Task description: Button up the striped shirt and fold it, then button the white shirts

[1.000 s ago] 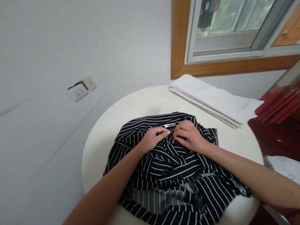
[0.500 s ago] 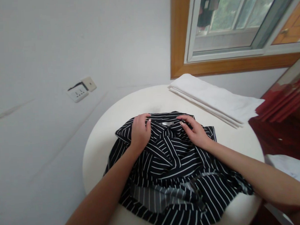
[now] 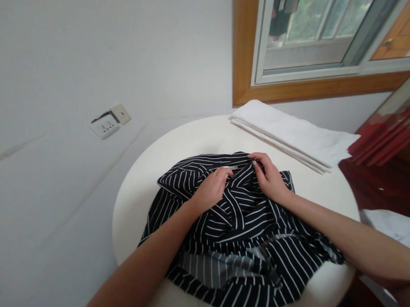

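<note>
A black blouse with white stripes [image 3: 248,219] lies spread and creased on a round white table [image 3: 135,188], its neckline toward the far side. Near the middle of the neckline, beside a small pale label [image 3: 233,167], my left hand [image 3: 211,189] has its fingers curled and closed on the fabric edge. My right hand [image 3: 270,178] pinches the neckline at its right end between thumb and fingers. Both forearms pass over the blouse and cover parts of its sides. At the near end its grey underside shows through an opening.
A folded white cloth [image 3: 292,134] lies at the table's far right. Behind the table are a white wall with a socket [image 3: 105,126] and a wood-framed window [image 3: 243,57]. A red and white curtain [image 3: 391,134] hangs at right, with white fabric [image 3: 395,226] below it.
My left hand has moved right from the left shoulder area to the middle of the neckline, its fingers now curled in. My right hand has shifted slightly right and closed on the neckline.
</note>
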{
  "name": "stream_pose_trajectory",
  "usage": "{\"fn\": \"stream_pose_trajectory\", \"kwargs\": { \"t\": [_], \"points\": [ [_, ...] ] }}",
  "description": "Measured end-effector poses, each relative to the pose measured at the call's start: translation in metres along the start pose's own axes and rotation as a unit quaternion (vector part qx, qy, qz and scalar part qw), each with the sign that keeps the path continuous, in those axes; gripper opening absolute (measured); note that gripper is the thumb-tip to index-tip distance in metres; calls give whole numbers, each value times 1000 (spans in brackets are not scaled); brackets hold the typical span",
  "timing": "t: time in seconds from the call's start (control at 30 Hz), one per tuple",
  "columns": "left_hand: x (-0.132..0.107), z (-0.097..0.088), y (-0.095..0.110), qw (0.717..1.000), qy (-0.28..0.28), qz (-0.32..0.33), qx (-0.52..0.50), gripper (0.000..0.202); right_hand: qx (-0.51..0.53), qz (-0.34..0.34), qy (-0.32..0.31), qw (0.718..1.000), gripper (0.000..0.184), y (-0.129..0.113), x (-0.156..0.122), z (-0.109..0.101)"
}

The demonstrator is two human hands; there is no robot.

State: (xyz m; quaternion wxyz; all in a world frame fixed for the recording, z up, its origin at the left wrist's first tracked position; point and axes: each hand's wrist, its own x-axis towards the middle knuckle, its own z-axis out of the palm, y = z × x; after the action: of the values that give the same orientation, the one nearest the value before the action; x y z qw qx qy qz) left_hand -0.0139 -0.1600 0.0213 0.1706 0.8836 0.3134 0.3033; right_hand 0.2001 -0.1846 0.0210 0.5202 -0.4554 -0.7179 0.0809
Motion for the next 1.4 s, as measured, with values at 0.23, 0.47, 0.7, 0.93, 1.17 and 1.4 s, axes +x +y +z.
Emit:
{"fn": "stream_pose_trajectory", "kwargs": {
  "t": [0.23,0.47,0.7,0.93,1.17,1.4],
  "points": [
    [-2,-4,6,996,-68,10,-61,27,8,55,31,998,20,7,4,0],
    [-4,-4,16,986,-85,103,99,31,51,72,17,996,18,14,2,2],
    [-2,-3,12,982,-64,121,131,28,76,72,-19,994,18,19,1,4],
    [-3,-1,4,997,32,36,52,24,41,2,-80,996,26,5,1,0],
    [-2,2,1,997,80,0,-22,18,-40,-150,-160,975,41,-7,-3,-4],
    [-2,3,2,997,53,-15,-58,15,-70,-197,-165,964,35,3,-4,3]
  ]
}}
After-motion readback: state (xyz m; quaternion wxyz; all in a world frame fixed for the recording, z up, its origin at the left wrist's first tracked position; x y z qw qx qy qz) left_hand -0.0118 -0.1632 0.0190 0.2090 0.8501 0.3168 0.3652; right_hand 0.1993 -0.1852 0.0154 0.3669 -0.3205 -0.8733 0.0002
